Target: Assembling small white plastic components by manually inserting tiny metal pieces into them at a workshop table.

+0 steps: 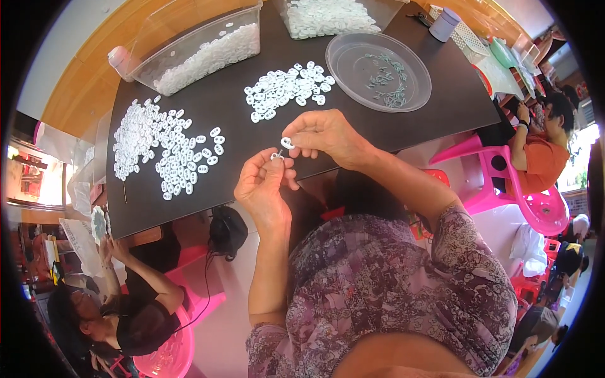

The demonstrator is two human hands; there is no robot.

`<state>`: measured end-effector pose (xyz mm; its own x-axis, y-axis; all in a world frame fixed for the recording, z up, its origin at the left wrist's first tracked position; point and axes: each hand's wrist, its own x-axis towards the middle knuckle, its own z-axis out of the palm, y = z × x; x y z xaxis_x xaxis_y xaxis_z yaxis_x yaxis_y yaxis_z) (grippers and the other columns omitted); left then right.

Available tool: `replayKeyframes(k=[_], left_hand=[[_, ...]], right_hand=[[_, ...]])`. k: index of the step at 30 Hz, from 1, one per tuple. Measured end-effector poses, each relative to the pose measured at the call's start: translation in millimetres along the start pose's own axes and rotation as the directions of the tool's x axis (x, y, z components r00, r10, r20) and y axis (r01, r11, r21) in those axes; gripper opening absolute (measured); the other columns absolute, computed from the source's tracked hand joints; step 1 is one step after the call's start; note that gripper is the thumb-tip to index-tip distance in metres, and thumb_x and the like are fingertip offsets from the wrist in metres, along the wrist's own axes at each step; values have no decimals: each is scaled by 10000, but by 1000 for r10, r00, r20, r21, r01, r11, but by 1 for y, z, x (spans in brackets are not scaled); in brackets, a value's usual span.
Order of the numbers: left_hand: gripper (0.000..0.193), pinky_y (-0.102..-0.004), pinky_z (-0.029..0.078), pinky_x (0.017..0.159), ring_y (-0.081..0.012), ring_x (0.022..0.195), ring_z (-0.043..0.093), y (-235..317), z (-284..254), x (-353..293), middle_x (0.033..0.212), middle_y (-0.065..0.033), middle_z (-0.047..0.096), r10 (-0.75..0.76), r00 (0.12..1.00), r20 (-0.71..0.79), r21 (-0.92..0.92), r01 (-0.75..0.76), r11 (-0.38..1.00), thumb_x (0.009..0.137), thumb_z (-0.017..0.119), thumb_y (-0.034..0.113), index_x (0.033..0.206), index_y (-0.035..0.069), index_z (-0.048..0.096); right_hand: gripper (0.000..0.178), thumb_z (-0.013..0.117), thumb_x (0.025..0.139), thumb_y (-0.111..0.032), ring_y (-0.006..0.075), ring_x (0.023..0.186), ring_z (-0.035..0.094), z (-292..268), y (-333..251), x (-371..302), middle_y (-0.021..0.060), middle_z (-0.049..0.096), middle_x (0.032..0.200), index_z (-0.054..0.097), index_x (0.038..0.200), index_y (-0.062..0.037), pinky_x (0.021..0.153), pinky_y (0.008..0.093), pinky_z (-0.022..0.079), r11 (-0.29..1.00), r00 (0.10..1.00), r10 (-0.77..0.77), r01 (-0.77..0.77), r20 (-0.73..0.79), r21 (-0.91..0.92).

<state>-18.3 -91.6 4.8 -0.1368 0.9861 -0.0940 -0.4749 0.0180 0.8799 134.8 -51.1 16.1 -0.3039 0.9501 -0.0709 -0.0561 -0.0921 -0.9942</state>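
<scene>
My right hand (331, 135) pinches a small white oval plastic piece with two holes (287, 143) between thumb and fingertips. Just below and left of it, my left hand (261, 189) grips another small white piece (276, 156) the same way. Something thin and dark shows between the two pieces; its kind is too small to tell. Both hands hover at the near edge of the dark table (378, 132). Beyond them lies a pile of similar white oval pieces (287, 89). A round clear tray (416, 97) holds small grey-green pieces (394, 96).
More white ovals (179, 157) are heaped at the left. Clear bins, one (208, 57) back left and one (328, 17) at the back, hold many more. A lilac-capped container (445, 25) stands far right. Co-workers sit at left (138, 315) and right (545, 151), with pink chairs (523, 183) nearby.
</scene>
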Motion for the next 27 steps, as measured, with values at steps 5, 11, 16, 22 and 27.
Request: replayKeyframes(k=[5,11,16,22,27], left_hand=[[105,-235,456,425,-138,540,578,-1,2,-1,721,-124,628,8,1000,-10,40,-8,999,835,573,-22,929,-68,578],[89,-231,450,417,-132,535,577,-2,-1,-2,702,-112,627,19,1000,-23,80,-17,997,834,578,-18,909,-64,586],[86,-231,450,415,-131,533,578,-2,-2,-2,699,-112,628,22,999,-23,71,-20,997,832,575,-22,906,-65,586],[87,-231,450,415,-129,532,576,-5,-6,-2,703,-116,632,32,999,-25,66,-30,997,832,575,-24,907,-65,585],[88,-229,453,419,-128,537,577,-6,-4,-2,709,-119,634,33,999,-34,52,-32,998,837,575,-20,911,-66,584]], right_hand=[[188,581,850,-123,76,677,582,2,0,-1,70,640,766,625,975,10,559,186,433,1000,1000,-9,9,-2,-13],[171,577,848,-112,61,672,577,8,-1,-3,55,646,752,625,964,3,561,185,433,998,999,-45,45,1,-45],[157,575,852,-102,59,682,584,12,-3,-3,45,645,741,627,960,-1,582,189,447,992,997,-73,73,3,-101],[140,566,852,-76,79,723,601,18,0,-4,51,635,779,615,935,26,629,210,469,981,991,-131,131,9,-146],[135,567,841,-59,71,721,578,22,4,-4,47,628,780,613,924,37,634,216,462,939,984,-165,137,-61,-316]])
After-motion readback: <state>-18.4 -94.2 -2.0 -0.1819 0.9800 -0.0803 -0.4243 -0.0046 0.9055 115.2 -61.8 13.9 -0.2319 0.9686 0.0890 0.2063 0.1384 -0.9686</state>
